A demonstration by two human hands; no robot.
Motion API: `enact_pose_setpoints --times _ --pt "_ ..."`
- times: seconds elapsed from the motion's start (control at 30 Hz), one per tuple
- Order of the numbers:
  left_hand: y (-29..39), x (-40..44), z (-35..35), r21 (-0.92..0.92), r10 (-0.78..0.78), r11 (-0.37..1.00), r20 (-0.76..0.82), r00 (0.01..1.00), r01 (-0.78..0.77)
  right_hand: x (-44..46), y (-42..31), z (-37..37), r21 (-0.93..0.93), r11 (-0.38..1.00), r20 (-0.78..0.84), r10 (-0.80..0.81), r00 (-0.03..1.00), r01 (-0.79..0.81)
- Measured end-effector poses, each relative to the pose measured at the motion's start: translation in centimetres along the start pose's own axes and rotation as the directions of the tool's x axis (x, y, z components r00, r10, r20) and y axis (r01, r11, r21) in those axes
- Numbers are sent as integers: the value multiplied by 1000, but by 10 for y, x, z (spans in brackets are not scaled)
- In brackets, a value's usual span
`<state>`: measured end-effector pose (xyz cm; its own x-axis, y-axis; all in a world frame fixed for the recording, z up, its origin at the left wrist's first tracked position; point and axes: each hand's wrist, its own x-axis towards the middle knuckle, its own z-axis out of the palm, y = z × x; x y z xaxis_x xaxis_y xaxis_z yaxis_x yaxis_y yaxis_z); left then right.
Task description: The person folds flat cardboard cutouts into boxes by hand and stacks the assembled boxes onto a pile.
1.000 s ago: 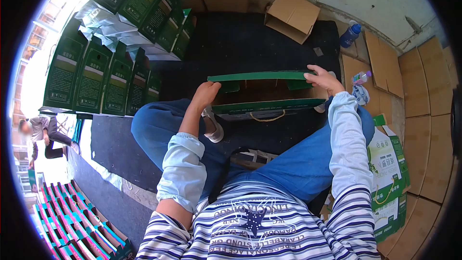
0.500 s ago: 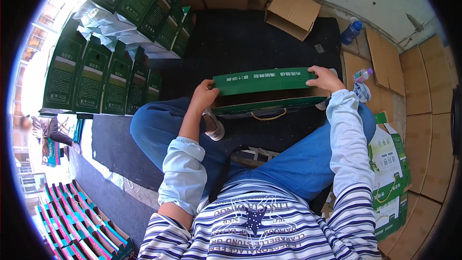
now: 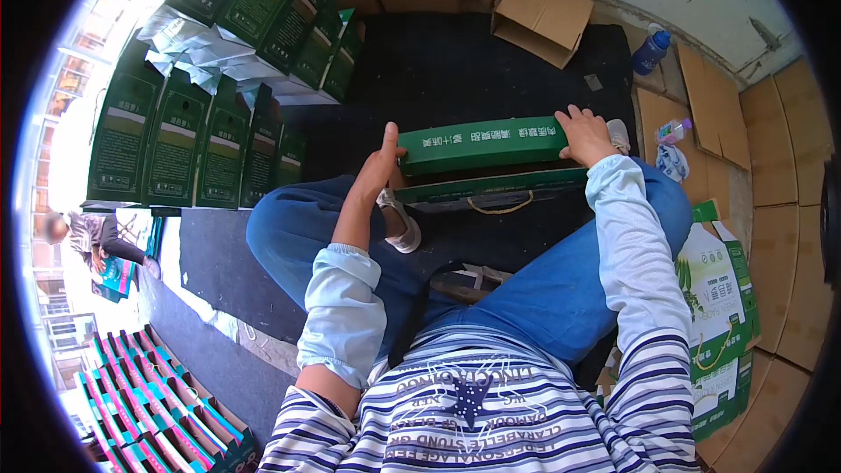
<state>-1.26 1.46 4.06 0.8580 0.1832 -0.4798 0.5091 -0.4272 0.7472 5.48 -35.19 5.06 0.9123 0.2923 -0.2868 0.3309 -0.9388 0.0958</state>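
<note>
A green cardboard gift box (image 3: 486,144) with white lettering on its lid flap lies across the black mat between my legs. Its cord handle (image 3: 501,206) hangs on the side nearest me. My left hand (image 3: 378,162) grips the box's left end, thumb pointing up and the other fingers partly hidden by the cardboard. At the right end, my right hand (image 3: 587,136) has its fingers curled over the flap's edge. The flap is bent over, and a dark gap shows below its near edge.
Upright green boxes (image 3: 180,140) stand in stacked rows at left. Pink-and-green cartons (image 3: 158,403) fill the lower left, near another person (image 3: 96,241). Flat printed cartons (image 3: 714,298) lie by my right side. An open brown box (image 3: 543,17) and a blue bottle (image 3: 651,52) sit farther back.
The lid flap has tipped over, showing a different line of lettering. My left thumb has lifted off the flap to point up; my right fingers have moved over the flap's far edge.
</note>
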Motion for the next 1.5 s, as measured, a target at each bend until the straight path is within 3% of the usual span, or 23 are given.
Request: enact_pose_setpoints --times 0.07,0.17,0.27,0.43,0.57,0.67,0.77,0.87,1.07,1.17,1.27,1.37,1.4,1.5 --pt "-9 2 0 -157 -70 985 11 997 71 5 1 10 54 999 -4 1 1000 -1" --pt "-3 -22 1 -394 -28 917 103 994 67 7 1 10 93 996 25 16 1000 -19" --pt "-13 -30 12 -185 268 949 55 962 -254 8 1 12 110 994 23 6 1000 -8" --pt "-26 -20 3 161 216 961 62 974 -224 3 -1 17 103 995 -55 11 998 -5" --pt "1 -44 3 417 310 866 -14 951 -276 -1 -3 14 100 995 -56 29 998 -23" --pt "17 -58 3 464 350 829 4 937 -312 2 -2 11 119 992 48 38 998 -44" --pt "10 -51 2 454 391 814 34 920 -363 1 -4 7 124 991 54 39 998 -45" --pt "-2 -43 2 330 400 866 -3 916 -377 -1 -2 16 82 997 -58 12 998 -7" --pt "-33 -48 19 72 331 943 -141 933 -324 -2 -2 16 81 997 -68 14 998 -9" --pt "-42 -48 31 -48 403 904 -241 883 -426 1 -2 17 80 997 -47 12 999 -8" --pt "-30 -47 30 33 484 874 -149 862 -485 0 -1 19 95 995 -57 10 998 -5" --pt "-18 -49 33 104 368 923 49 929 -371 -4 -2 17 90 996 -76 6 997 1" --pt "-10 -57 36 209 428 887 -35 903 -412 -4 -1 18 86 996 -86 8 996 -1" --pt "3 -58 24 422 293 837 192 937 -349 -6 -1 22 86 996 -94 14 995 -6"
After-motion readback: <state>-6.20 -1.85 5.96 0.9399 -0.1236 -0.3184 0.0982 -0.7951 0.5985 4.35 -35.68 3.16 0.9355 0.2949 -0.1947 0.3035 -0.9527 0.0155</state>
